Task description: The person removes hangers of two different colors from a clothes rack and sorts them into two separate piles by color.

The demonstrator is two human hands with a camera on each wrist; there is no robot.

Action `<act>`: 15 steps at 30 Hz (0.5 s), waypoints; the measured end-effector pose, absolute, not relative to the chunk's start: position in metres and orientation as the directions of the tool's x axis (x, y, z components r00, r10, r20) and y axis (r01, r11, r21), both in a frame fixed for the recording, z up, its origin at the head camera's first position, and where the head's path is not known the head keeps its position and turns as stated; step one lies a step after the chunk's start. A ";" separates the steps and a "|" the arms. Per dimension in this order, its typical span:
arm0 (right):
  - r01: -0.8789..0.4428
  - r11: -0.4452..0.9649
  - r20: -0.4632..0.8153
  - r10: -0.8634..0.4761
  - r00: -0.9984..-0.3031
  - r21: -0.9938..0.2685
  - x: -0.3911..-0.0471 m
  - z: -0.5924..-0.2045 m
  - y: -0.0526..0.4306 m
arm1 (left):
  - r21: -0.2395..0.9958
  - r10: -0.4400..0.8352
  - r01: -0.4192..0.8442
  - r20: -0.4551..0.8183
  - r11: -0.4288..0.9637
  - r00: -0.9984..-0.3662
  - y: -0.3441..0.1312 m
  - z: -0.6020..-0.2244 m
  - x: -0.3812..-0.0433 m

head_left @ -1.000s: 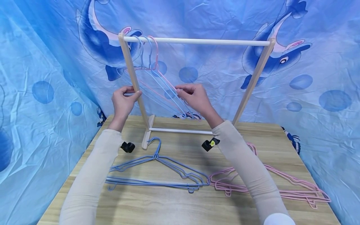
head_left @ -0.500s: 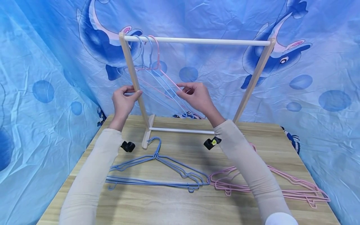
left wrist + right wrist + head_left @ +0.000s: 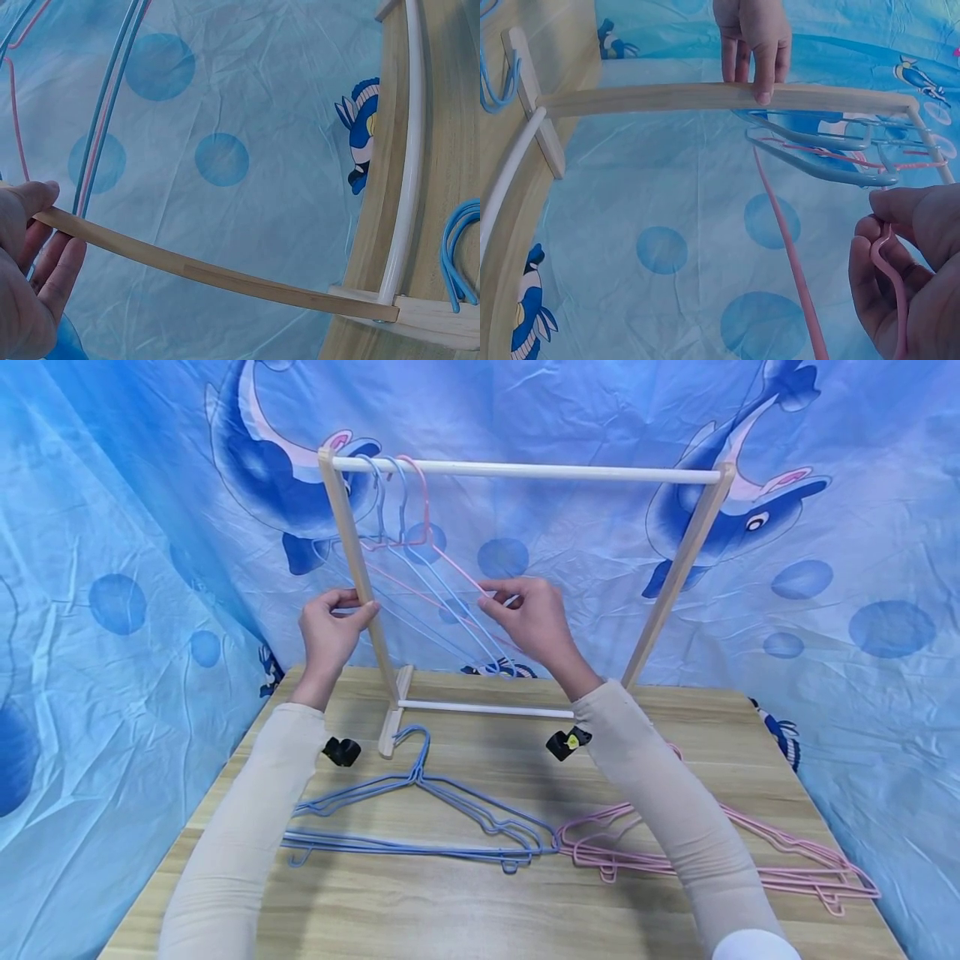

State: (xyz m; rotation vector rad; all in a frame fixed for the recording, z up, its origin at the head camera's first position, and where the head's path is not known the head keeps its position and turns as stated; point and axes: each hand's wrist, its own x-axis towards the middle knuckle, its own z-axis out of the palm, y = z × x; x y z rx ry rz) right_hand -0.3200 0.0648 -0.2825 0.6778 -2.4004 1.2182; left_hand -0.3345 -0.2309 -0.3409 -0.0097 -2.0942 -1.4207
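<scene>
In the head view, my left hand [image 3: 330,631] grips the left wooden post [image 3: 347,531] of a small clothes rack, thumb on one side and fingers on the other. My right hand [image 3: 536,618] pinches the sloping arm of a pink hanger [image 3: 459,569], whose hook goes over the white top rail [image 3: 562,470]. Two blue hangers [image 3: 402,506] hang between that pink one and the left post. From the right wrist view, the pink hanger's bottom bar [image 3: 791,259] runs beside the blue hangers [image 3: 825,166], while its curved end passes through my fingers.
Several blue hangers [image 3: 417,775] lie stacked on the wooden table [image 3: 450,918] at front left. Several pink hangers [image 3: 795,843] lie at front right, partly under my right sleeve. A white lower bar [image 3: 487,708] joins the rack's feet. Behind hangs a blue curtain [image 3: 600,552].
My right hand has moved a little to the right, bringing the pink hanger along; its hook and neck stand farther from the blue hangers. The left hand stays on the post.
</scene>
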 end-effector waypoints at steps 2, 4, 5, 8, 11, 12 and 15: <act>-0.566 0.508 0.524 -0.240 -0.817 -0.649 -0.320 -0.282 0.065 | 0.843 -0.317 0.326 0.478 0.428 -0.819 -0.231 -0.341 -0.334; -0.562 0.507 0.526 -0.229 -0.819 -0.654 -0.319 -0.281 0.065 | 0.842 -0.318 0.323 0.477 0.431 -0.819 -0.231 -0.341 -0.334; -0.559 0.506 0.525 -0.226 -0.821 -0.656 -0.319 -0.281 0.066 | 0.842 -0.319 0.323 0.477 0.431 -0.819 -0.231 -0.341 -0.334; -0.555 0.507 0.522 -0.221 -0.824 -0.660 -0.317 -0.276 0.067 | 0.843 -0.322 0.319 0.475 0.432 -0.819 -0.231 -0.341 -0.334; -0.556 0.515 0.526 -0.221 -0.822 -0.653 -0.314 -0.269 0.069 | 0.843 -0.321 0.321 0.476 0.431 -0.819 -0.231 -0.341 -0.334; -0.556 0.521 0.527 -0.221 -0.821 -0.648 -0.313 -0.267 0.070 | 0.843 -0.320 0.324 0.478 0.430 -0.818 -0.231 -0.341 -0.334; -0.560 0.536 0.534 -0.223 -0.816 -0.632 -0.309 -0.260 0.074 | 0.842 -0.318 0.329 0.481 0.428 -0.817 -0.231 -0.341 -0.334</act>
